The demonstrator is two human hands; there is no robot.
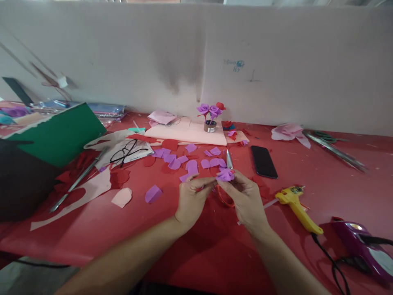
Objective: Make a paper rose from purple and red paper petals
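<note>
Pinched in the right hand [248,200], the ruffled purple paper flower [225,175] could crush if oversqueezed, the left hand [193,200] having an unclear hold.

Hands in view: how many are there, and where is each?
2. The right hand holds purple paper; the left hand is just left of it, its fingertips partly hidden. Both are over the red table. No others show.

Near-left table [115,225] free — scissors [229,159], glue gun [295,205] flank right hand [249,200]
</note>
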